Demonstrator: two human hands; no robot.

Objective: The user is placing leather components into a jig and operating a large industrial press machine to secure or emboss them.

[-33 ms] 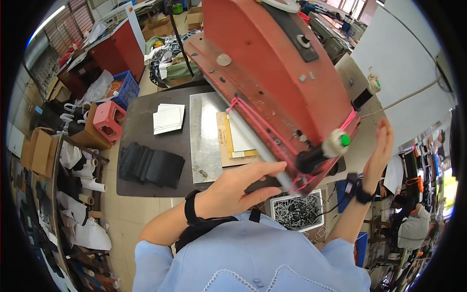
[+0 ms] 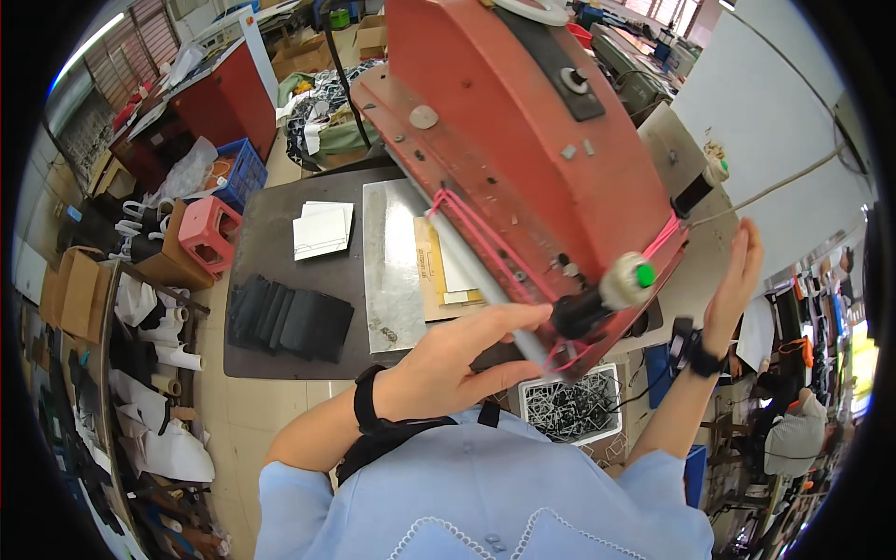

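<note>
A red swing-arm press [image 2: 485, 187] with pink cord tied round its head stands in front of me, tilted across the view. At its near end is a black handle [image 2: 581, 315], with a pale top bearing a green button [image 2: 645, 274]. My left hand [image 2: 457, 359] reaches to the press head's near corner, thumb and fingers apart; whether it touches the head I cannot tell. My right hand [image 2: 734, 289] is raised right of the handle, fingers straight, holding nothing. Under the head, a wooden-based cutting die [image 2: 427, 271] and white sheet [image 2: 457, 266] lie on a metal plate [image 2: 387, 280], partly hidden.
On the dark table [image 2: 271, 224], left of the plate, lie white pieces [image 2: 322, 233] and a fanned stack of black pieces [image 2: 313, 322]. A white bin of scraps [image 2: 571, 403] stands below its front edge. Shelves with rolls [image 2: 168, 355] are at left; a pink stool [image 2: 207, 233] stands beyond.
The press head and its handle have swung slightly left, toward my left hand. My right hand has shifted a little to the right; my left hand has barely moved.
</note>
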